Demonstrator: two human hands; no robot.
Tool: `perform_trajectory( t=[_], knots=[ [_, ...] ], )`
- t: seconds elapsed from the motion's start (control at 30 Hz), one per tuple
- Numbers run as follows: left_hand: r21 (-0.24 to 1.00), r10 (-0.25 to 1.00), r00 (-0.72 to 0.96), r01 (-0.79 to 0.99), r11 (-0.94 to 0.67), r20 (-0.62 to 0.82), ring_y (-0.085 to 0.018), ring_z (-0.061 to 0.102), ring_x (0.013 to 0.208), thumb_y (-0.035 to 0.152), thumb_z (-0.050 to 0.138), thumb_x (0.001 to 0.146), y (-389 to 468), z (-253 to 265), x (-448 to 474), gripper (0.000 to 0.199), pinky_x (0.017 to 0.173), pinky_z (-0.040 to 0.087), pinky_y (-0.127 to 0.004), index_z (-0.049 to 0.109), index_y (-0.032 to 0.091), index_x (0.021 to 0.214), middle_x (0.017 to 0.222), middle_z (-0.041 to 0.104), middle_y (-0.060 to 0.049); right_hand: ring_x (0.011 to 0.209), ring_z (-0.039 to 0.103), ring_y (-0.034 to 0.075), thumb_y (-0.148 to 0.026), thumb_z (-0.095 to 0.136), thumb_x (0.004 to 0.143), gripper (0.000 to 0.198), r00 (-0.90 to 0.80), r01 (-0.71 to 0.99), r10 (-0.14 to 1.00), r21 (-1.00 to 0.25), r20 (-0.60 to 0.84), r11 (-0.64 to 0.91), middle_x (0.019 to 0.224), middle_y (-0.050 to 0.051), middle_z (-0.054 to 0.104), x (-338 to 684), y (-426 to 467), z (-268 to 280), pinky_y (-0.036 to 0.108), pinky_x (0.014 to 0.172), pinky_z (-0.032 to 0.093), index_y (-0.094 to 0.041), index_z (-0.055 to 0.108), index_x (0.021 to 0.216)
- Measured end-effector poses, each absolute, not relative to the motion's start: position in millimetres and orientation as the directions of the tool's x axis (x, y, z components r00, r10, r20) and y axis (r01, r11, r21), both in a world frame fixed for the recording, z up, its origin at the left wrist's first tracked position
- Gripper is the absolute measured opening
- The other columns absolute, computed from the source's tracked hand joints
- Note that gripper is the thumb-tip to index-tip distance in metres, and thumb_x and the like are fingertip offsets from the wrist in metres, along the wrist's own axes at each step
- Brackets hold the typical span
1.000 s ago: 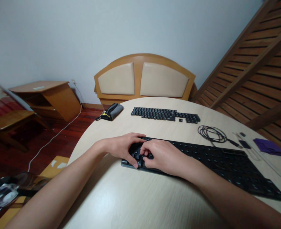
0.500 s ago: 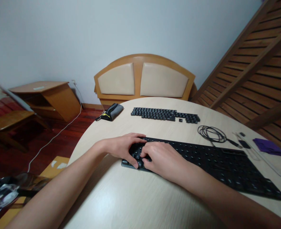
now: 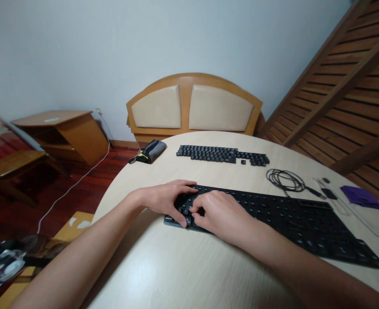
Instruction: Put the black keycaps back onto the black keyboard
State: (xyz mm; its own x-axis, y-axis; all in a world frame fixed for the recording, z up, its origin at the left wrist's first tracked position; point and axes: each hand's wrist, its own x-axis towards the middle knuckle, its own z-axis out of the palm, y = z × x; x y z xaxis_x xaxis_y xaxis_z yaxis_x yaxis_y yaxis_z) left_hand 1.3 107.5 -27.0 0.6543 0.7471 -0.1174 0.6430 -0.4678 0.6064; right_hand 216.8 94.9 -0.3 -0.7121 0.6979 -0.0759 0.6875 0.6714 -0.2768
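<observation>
A long black keyboard (image 3: 266,210) lies slanted on the pale table, and most of its key places show small studs without caps. My left hand (image 3: 163,198) spans its left end, thumb at the near edge and fingers at the far edge, holding it down. Several keycaps (image 3: 185,210) are still on the board between my hands. My right hand (image 3: 218,212) is closed in a pinch at one of these keycaps, its fingertips partly hiding it. Beyond the keyboard, loose black keycaps (image 3: 208,153) are laid out in keyboard order.
A coiled black cable (image 3: 286,181) lies behind the keyboard. To the right are a purple cloth (image 3: 363,197) and small dark items (image 3: 329,193) with a thin pale rod. A grey and black pouch (image 3: 152,151) rests at the table's (image 3: 137,266) far left edge.
My right hand has shifted very slightly, its pinch a little rounder with a gap showing between thumb and finger. My left hand and the keyboard have hardly moved.
</observation>
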Motion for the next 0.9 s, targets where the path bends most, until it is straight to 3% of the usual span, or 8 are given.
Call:
perform_trajectory(
  t=[0.33,0.67,0.9],
  knots=[
    [0.581,0.744,0.655,0.66,-0.475,-0.136,-0.037,0.028,0.149,0.059,0.087,0.064,107,-25,2,0.101,0.122,0.024,-0.051,0.047,0.019,0.148,0.162,0.029,-0.018,0.084,0.074,0.028,-0.021,0.061,0.09,0.019,-0.703,0.71,0.699,-0.177,-0.128,0.681,0.089,0.008,0.079,210,86,3,0.031,0.065,0.047,-0.019,0.076,0.08],
    [0.583,0.748,0.65,0.66,-0.473,-0.129,-0.037,0.029,0.149,0.058,0.088,0.062,108,-27,2,0.101,0.122,0.025,-0.051,0.049,0.018,0.146,0.162,0.029,-0.018,0.075,0.075,0.022,-0.005,0.057,0.09,0.019,-0.718,0.695,0.691,-0.026,-0.085,0.719,0.088,0.014,0.076,207,67,-9,0.026,0.063,0.052,-0.012,0.072,0.098],
    [0.572,0.744,0.657,0.659,-0.489,-0.121,-0.037,0.031,0.148,0.058,0.087,0.063,107,-27,2,0.099,0.121,0.026,-0.05,0.049,0.022,0.147,0.162,0.03,-0.016,0.075,0.076,0.028,-0.009,0.057,0.092,0.019,-0.659,0.752,0.744,-0.075,-0.109,0.655,0.086,0.013,0.077,206,68,-8,0.032,0.059,0.053,-0.015,0.074,0.095]
  ],
)
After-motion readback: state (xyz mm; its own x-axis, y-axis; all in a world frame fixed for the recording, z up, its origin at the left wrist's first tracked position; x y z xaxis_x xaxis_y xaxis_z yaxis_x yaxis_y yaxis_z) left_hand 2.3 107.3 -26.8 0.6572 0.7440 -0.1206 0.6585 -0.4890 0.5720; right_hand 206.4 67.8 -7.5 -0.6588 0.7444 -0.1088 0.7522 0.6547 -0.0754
